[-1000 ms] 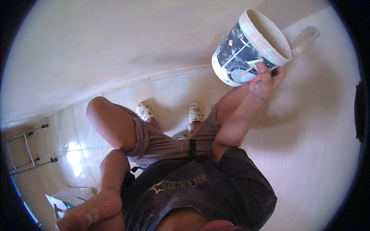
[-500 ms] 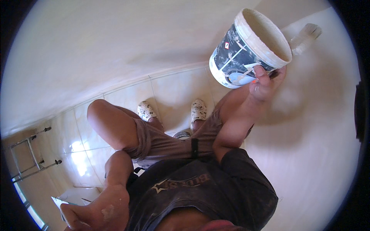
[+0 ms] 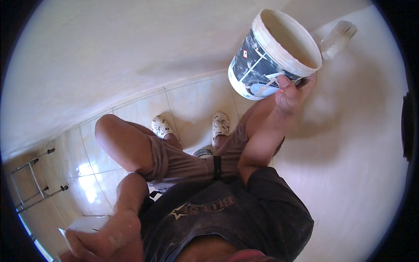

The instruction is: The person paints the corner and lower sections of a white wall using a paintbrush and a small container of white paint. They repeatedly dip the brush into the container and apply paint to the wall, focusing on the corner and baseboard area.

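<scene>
A plastic bucket (image 3: 271,54) with a dark label and a white, paint-crusted rim is held up at the upper right, its mouth tilted to the right. My right hand (image 3: 293,92) is closed on its lower side, the thumb pressed against the label. A wide, whitish paint brush (image 3: 338,39) sticks out behind the rim, bristles away from me; its handle is hidden by the bucket. My left hand (image 3: 107,240), smeared with a pale spot, is raised at the lower left. Its fingers are bent and apart, partly cut off and blurred, with nothing visible in them.
A pale wall (image 3: 109,56) runs along the far side and another wall (image 3: 345,174) stands close on my right. A metal ladder-like frame (image 3: 37,179) is at the left. A white box-like thing (image 3: 89,222) is partly behind my left hand. Glossy tiles (image 3: 192,109) cover the floor.
The bucket, brush and my right hand have shifted slightly left in the picture. My left hand has moved a little lower and left, its fingers reaching further out.
</scene>
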A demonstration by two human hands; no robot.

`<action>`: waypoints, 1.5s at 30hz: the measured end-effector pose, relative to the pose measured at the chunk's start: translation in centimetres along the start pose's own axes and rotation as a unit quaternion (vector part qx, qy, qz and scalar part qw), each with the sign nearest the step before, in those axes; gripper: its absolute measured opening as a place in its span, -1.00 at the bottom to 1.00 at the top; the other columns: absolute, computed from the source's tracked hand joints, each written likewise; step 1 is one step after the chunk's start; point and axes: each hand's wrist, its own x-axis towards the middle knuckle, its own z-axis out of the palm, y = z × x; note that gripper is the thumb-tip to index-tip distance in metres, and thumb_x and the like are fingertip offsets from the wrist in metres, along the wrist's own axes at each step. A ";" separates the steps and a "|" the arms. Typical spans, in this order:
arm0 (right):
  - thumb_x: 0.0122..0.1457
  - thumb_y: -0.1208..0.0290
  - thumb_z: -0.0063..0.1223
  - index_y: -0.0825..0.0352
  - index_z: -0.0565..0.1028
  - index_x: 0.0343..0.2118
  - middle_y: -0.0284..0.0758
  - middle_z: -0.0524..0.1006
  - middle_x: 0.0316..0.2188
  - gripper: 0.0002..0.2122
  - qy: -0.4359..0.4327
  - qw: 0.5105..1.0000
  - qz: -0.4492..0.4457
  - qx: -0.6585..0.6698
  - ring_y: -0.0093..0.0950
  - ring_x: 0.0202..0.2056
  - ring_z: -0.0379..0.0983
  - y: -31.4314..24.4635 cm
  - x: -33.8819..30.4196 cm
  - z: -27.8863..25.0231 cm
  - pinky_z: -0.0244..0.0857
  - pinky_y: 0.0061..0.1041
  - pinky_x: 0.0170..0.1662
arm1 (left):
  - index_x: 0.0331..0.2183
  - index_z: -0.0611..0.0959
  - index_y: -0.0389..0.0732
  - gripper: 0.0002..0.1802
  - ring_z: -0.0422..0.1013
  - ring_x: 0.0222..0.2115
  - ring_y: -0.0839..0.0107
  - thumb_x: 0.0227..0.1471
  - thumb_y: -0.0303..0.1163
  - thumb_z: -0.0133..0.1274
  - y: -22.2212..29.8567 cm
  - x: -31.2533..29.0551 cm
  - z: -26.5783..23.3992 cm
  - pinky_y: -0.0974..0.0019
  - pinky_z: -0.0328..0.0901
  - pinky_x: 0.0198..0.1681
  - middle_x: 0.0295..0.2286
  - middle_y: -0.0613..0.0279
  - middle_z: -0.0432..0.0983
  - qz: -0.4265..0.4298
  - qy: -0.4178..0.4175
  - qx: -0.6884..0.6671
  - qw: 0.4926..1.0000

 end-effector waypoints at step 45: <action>-0.27 0.41 0.60 0.53 0.27 0.24 -0.13 0.49 0.10 -0.05 -0.052 0.998 0.012 0.033 -0.29 0.11 0.48 -0.4 -0.4 -0.2 0.36 -0.30 0.21 | -0.25 0.61 -0.07 -0.55 0.20 0.00 0.13 0.04 0.10 0.06 2.7 0.4 -2.9 -0.28 -0.06 0.12 -0.26 0.25 0.47 0.135 0.061 0.160 0.976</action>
